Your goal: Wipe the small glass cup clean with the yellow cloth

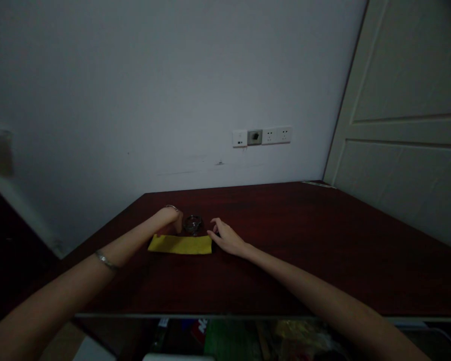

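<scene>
A folded yellow cloth [180, 244] lies on the dark red tabletop [285, 240] as a long flat strip. Just behind it sits a small round shiny object [193, 223], glass or metal, too dark to name. My left hand [177, 221] is bent downward at the left of the round object, close to the cloth's back edge. Its fingers are mostly hidden, so I cannot see a grip. At the cloth's right end rests my right hand [225, 237], thumb and forefinger apart with a gap between them. The round object lies between both hands.
A pale wall [173, 100] with a row of sockets [262, 136] rises behind the table. A cream panelled door [406, 120] borders the right side. Beneath the table's front edge [225, 316], an open space holds several items, one a green flat thing [231, 341].
</scene>
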### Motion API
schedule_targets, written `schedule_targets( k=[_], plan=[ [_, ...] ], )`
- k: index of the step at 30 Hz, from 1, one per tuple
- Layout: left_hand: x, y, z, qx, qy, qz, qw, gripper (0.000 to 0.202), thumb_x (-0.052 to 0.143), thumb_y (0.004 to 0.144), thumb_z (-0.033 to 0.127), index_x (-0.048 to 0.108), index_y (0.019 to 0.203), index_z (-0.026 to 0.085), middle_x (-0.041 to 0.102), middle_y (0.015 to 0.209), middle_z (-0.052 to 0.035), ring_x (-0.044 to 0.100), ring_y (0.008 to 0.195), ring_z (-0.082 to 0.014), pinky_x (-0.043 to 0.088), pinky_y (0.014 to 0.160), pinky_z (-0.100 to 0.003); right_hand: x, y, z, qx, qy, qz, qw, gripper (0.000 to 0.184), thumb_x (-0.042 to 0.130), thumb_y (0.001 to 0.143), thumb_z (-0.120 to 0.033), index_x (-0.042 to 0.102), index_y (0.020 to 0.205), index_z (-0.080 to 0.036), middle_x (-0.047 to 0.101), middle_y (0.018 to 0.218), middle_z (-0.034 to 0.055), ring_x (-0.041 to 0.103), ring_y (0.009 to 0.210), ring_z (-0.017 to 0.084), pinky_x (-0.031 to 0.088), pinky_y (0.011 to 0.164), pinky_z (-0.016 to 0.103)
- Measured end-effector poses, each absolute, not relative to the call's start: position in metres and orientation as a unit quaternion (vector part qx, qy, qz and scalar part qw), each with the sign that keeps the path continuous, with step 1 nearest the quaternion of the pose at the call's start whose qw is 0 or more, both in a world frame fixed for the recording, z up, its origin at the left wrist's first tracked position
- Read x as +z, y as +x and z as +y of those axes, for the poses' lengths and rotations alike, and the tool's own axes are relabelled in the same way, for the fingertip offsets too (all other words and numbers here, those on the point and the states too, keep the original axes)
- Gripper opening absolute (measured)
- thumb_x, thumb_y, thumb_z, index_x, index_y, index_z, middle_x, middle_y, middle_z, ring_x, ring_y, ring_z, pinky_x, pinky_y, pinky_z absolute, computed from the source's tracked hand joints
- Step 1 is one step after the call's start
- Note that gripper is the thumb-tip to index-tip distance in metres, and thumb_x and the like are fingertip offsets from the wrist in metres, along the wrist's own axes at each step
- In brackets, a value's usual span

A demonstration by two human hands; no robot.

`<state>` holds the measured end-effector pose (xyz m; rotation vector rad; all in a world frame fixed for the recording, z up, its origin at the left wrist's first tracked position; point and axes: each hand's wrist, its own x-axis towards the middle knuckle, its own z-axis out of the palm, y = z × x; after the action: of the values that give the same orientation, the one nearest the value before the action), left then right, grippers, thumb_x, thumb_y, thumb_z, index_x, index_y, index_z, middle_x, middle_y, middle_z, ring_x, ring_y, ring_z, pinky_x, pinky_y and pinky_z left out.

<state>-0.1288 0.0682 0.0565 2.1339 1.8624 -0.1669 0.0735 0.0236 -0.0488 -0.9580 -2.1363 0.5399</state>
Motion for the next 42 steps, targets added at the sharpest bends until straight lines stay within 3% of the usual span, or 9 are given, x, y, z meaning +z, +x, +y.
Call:
schedule_targets(
  k=[3,7,12,16,19,23,29,34,42],
  plan=[
    [0.057,-0.104,0.060,-0.110,0.731,0.659,0.136,0.022,0.063,0.056,0.036,0.062,0.050,0.014,0.054,0.039,-0.0091,0.060,0.050,-0.0280,0.050,0.054,-0.040,-0.049,0.078,0.026,0.201,-0.388,-0.820,0.369,0.028,0.045,0.085,-0.034,0.045,0.108,-0.017,0.056,0.086,0.0045,0.053,0.082,0.016,0.041,0.076,0.030],
    [0.061,-0.086,0.045,-0.036,0.765,0.637,0.088,0.037,0.051,0.069,0.043,0.061,0.052,0.012,0.060,0.047,-0.0089,0.057,0.041,-0.0166,0.048,0.051,-0.028,-0.050,0.083,0.028,0.191,-0.393,-0.816,0.379,0.020,0.046,0.085,-0.033,0.053,0.096,-0.017,0.056,0.086,0.0044,0.053,0.081,0.015,0.041,0.075,0.029],
    [0.069,-0.113,0.030,0.009,0.739,0.651,0.173,0.043,0.044,0.074,0.049,0.063,0.067,0.010,0.065,0.057,-0.0089,0.057,0.042,-0.0143,0.044,0.044,-0.023,-0.048,0.079,0.023,0.180,-0.384,-0.832,0.357,0.024,0.049,0.083,-0.037,0.057,0.093,-0.017,0.057,0.090,0.0055,0.054,0.084,0.015,0.041,0.076,0.028],
    [0.066,-0.160,0.024,-0.021,0.740,0.641,0.203,0.042,0.053,0.067,0.047,0.065,0.088,0.013,0.069,0.086,-0.0094,0.065,0.070,-0.0192,0.048,0.057,-0.023,-0.045,0.071,0.015,0.173,-0.375,-0.855,0.314,0.040,0.045,0.083,-0.049,0.058,0.102,-0.016,0.057,0.099,0.0091,0.054,0.093,0.019,0.040,0.082,0.031],
    [0.054,-0.190,0.023,-0.028,0.759,0.620,0.196,0.064,0.060,0.059,0.037,0.052,0.119,0.015,0.052,0.127,-0.0092,0.052,0.111,-0.0217,0.044,0.085,-0.022,-0.044,0.067,0.011,0.157,-0.377,-0.870,0.276,0.053,0.046,0.079,-0.056,0.056,0.110,-0.015,0.056,0.105,0.0121,0.051,0.099,0.023,0.039,0.086,0.035],
    [0.031,-0.211,0.024,-0.060,0.744,0.627,0.224,0.074,0.054,0.060,0.031,0.039,0.130,0.013,0.039,0.138,-0.0094,0.041,0.123,-0.0214,0.035,0.097,-0.024,-0.047,0.065,0.009,0.132,-0.384,-0.881,0.245,0.058,0.049,0.077,-0.056,0.052,0.117,-0.015,0.055,0.107,0.0127,0.048,0.101,0.025,0.038,0.086,0.038],
    [0.019,-0.209,0.029,-0.065,0.731,0.635,0.242,0.069,0.054,0.051,0.020,0.052,0.120,0.016,0.052,0.127,-0.0081,0.051,0.111,-0.0239,0.043,0.085,-0.025,-0.050,0.064,0.007,0.102,-0.383,-0.886,0.239,0.055,0.047,0.078,-0.055,0.053,0.116,-0.015,0.055,0.106,0.0130,0.047,0.100,0.026,0.038,0.085,0.039],
    [0.025,-0.200,0.032,-0.099,0.664,0.711,0.208,0.045,0.059,0.047,0.019,0.065,0.091,0.015,0.067,0.093,-0.0092,0.061,0.081,-0.0257,0.047,0.062,-0.028,-0.048,0.060,0.011,0.134,-0.397,-0.877,0.235,0.059,0.055,0.073,-0.052,0.053,0.117,-0.013,0.055,0.105,0.0132,0.048,0.100,0.027,0.038,0.087,0.038],
    [0.027,-0.200,0.026,-0.072,0.659,0.718,0.212,0.019,0.057,0.049,0.021,0.063,0.067,0.016,0.064,0.066,-0.0021,0.057,0.059,-0.0167,0.040,0.049,-0.022,-0.040,0.058,0.027,0.286,-0.385,-0.832,0.280,0.064,0.068,0.058,-0.014,0.052,0.120,-0.012,0.060,0.099,0.0078,0.055,0.087,0.018,0.043,0.082,0.029]
  ],
)
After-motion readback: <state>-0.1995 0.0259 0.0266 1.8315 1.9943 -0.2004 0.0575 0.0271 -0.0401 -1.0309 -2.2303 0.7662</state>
